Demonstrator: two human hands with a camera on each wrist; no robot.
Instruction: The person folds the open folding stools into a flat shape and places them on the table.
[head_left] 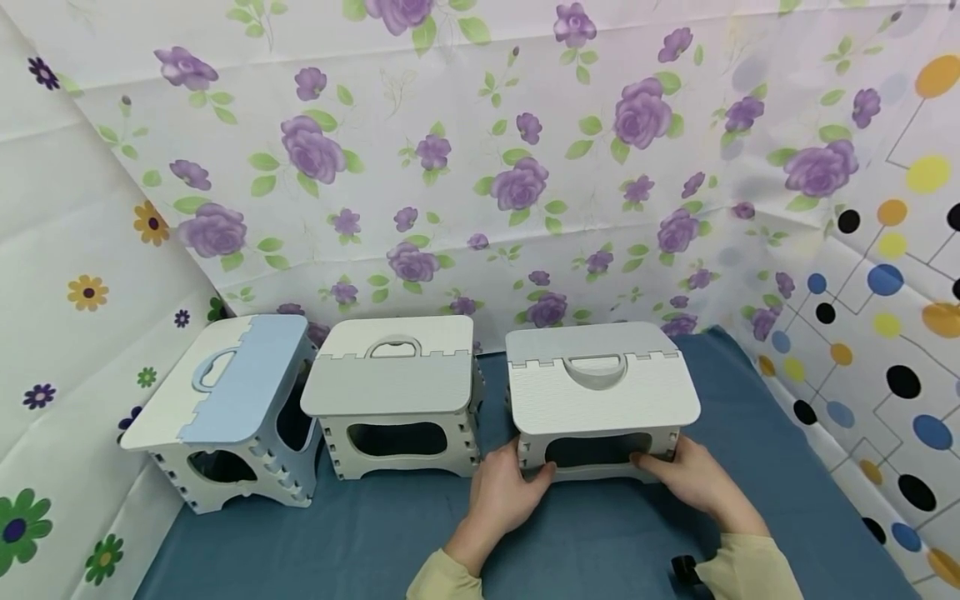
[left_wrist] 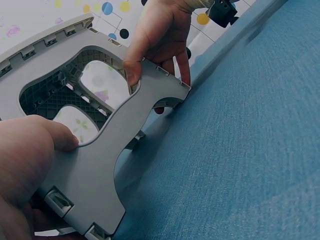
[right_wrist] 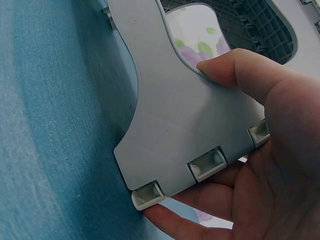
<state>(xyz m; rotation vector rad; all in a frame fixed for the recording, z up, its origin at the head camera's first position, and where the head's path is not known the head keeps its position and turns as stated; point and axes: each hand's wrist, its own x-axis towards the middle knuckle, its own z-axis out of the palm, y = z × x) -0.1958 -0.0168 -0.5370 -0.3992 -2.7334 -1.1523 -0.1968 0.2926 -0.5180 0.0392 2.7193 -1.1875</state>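
A white and grey folding step stool (head_left: 603, 392) stands unfolded on the blue cloth, at the right of the row. My left hand (head_left: 506, 492) grips its front left leg, the thumb at the edge of the front opening. On the other side my right hand (head_left: 693, 479) grips the front right leg. In the right wrist view the right thumb lies on the opening's rim, and the fingers of that hand (right_wrist: 265, 130) go round behind the leg panel (right_wrist: 175, 125). The left wrist view shows both hands on the same front panel (left_wrist: 125, 110).
Left of it stand a grey and white step stool (head_left: 393, 383) and a blue and white one (head_left: 225, 392), both unfolded. Flowered sheeting (head_left: 450, 167) hangs behind, with dotted sheeting (head_left: 900, 375) on the right. Blue cloth (head_left: 375, 533) covers the surface.
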